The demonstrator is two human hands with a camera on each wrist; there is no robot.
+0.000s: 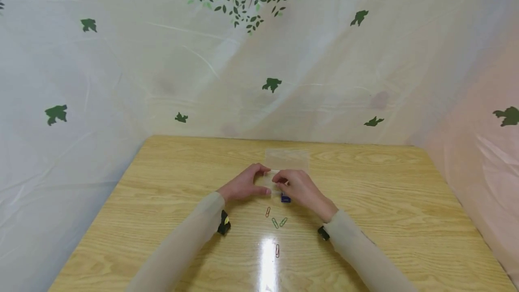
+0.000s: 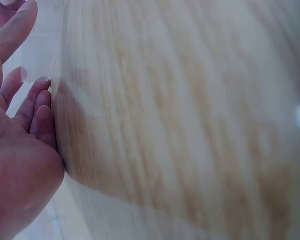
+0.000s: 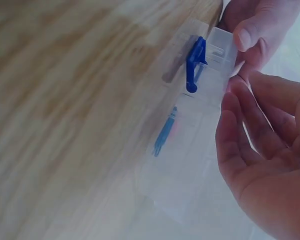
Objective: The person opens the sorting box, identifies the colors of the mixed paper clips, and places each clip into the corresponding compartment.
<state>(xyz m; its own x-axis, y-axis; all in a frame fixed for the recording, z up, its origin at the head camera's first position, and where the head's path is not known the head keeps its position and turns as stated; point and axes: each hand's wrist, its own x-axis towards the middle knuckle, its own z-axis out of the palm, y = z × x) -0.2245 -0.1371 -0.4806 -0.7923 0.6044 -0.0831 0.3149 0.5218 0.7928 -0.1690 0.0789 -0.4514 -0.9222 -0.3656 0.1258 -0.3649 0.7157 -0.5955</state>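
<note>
A clear plastic box (image 1: 268, 181) with a blue latch (image 3: 193, 65) on its front wall stands on the table. My left hand (image 1: 245, 184) holds the box's left end, thumb at the front edge and fingers at the back. Over the box, my right hand (image 1: 301, 187) has its thumb and fingers bent close together. Whether anything small is between those fingertips cannot be made out. In the right wrist view a slim blue shape (image 3: 165, 132) shows at the clear wall. Two red paper clips, one nearer the box (image 1: 268, 212), and two green paper clips (image 1: 275, 223) lie in front.
Behind the hands, a flat clear panel (image 1: 287, 158) extends from the box. The wood-grain table (image 1: 365, 184) ends at a pale curtain (image 1: 316, 57) printed with dark birds and leaves. Wrist cameras (image 1: 224, 223) are strapped under both sleeves.
</note>
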